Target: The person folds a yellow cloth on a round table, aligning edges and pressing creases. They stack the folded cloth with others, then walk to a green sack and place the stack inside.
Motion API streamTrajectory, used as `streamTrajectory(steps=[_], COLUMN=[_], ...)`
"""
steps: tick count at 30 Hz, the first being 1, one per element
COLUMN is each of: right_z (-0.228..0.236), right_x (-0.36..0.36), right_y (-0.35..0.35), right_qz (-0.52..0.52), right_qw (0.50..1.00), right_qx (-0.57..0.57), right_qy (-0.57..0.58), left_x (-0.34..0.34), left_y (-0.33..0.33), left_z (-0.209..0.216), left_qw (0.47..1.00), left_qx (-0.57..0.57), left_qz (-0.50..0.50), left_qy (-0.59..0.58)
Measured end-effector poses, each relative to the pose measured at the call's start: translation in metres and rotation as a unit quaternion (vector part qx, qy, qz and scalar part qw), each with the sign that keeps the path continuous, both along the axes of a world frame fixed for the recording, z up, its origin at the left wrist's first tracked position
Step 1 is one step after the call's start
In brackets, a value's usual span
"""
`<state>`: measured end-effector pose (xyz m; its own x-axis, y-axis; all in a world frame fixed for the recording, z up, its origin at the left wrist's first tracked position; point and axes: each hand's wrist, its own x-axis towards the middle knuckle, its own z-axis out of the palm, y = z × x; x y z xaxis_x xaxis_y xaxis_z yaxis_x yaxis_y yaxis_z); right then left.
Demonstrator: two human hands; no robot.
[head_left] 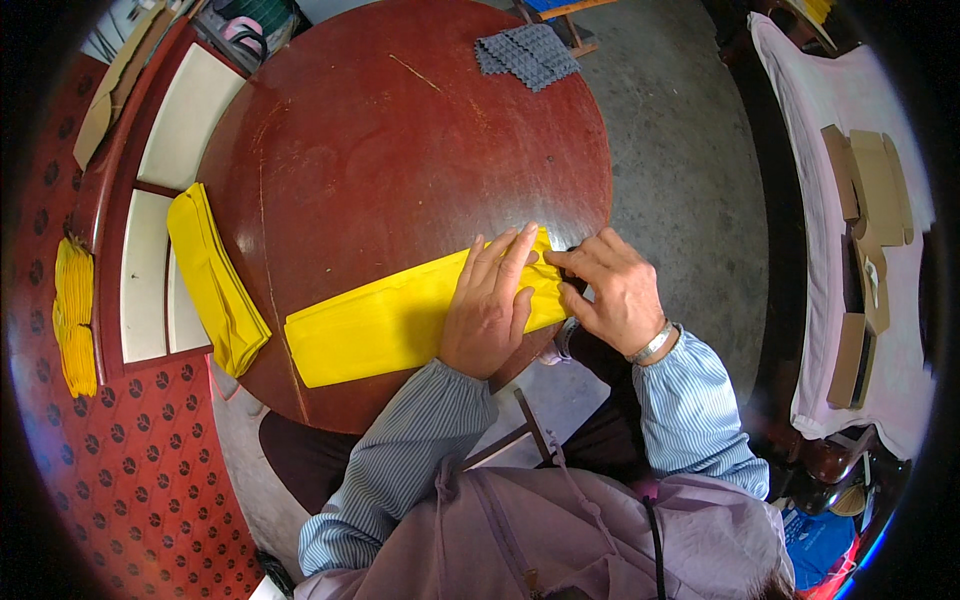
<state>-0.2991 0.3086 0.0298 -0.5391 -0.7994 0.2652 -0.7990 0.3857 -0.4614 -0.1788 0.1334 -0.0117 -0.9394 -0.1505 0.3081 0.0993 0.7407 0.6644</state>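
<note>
A long yellow folded cloth (375, 325) lies flat across the near part of the round red-brown table (400, 150), its right end by the table's edge. My left hand (490, 310) rests flat on the cloth toward that end, fingers stretched out. My right hand (610, 290), with a bracelet at the wrist, has its thumb and fingers bent together at the gathered right end of the cloth, pinching it. Its fingertips partly hide that end. A second folded yellow cloth (215, 285) lies at the table's left edge, away from both hands.
A grey quilted rag (527, 55) lies at the table's far right edge. Left of the table stand white-fronted drawers (147, 275) and a stack of yellow cloths (75, 318). Opened cardboard boxes (880, 190) sit on a pale sheet (800, 80) to the right.
</note>
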Motion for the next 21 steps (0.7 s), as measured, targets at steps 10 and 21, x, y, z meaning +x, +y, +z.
streamTrajectory(steps=[10, 21], right_z=[0.0021, -0.0012], right_x=[-0.0019, -0.0016], right_y=[0.0017, -0.0001], right_qz=[0.021, 0.015], right_qw=[1.0, 1.0], right_qx=[-0.02, -0.02], right_qy=[0.011, 0.002], left_x=[-0.0003, -0.0004], left_y=[0.0005, -0.0002], left_z=[0.0, -0.0015], left_qw=[1.0, 1.0], left_qx=[-0.006, -0.004], left_qz=[0.004, 0.001], left_qy=[-0.002, 0.004])
